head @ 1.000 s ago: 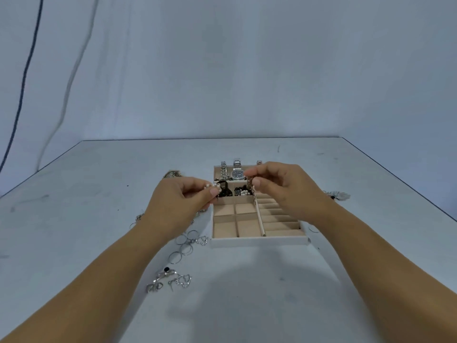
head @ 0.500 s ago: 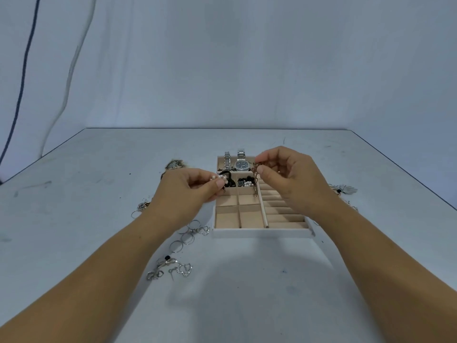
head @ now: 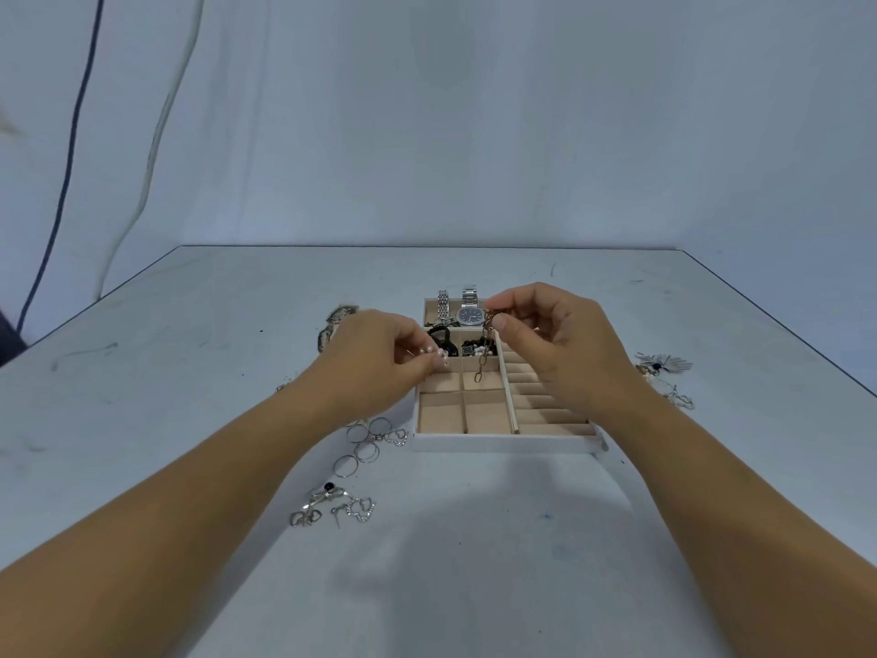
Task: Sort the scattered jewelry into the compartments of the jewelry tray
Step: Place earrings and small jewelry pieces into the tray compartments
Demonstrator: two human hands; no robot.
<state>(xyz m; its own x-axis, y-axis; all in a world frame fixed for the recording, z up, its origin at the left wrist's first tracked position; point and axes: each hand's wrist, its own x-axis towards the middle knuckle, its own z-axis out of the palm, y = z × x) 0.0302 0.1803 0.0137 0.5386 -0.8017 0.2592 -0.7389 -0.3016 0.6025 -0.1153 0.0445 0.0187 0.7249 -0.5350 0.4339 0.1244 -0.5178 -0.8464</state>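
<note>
The white jewelry tray (head: 503, 444) with beige compartments lies mid-table. Its far compartment holds two watches (head: 467, 312); the row below holds dark pieces and beads (head: 474, 346). My right hand (head: 555, 339) pinches the top of a brown chain (head: 483, 363), which hangs down over a middle compartment. My left hand (head: 375, 358) is at the tray's left edge, fingers closed on a small pearl piece (head: 439, 357). The front square compartments and the ring slots on the right look empty.
Several silver rings (head: 363, 444) and heart-shaped pieces (head: 332, 508) lie left of the tray's front. More jewelry (head: 334, 325) sits behind my left hand, and a leaf-shaped piece with chains (head: 664, 372) lies right of the tray.
My right hand has lifted the chain so it dangles over the tray. My left hand has shifted slightly right with the pearl piece, to the tray's left edge.
</note>
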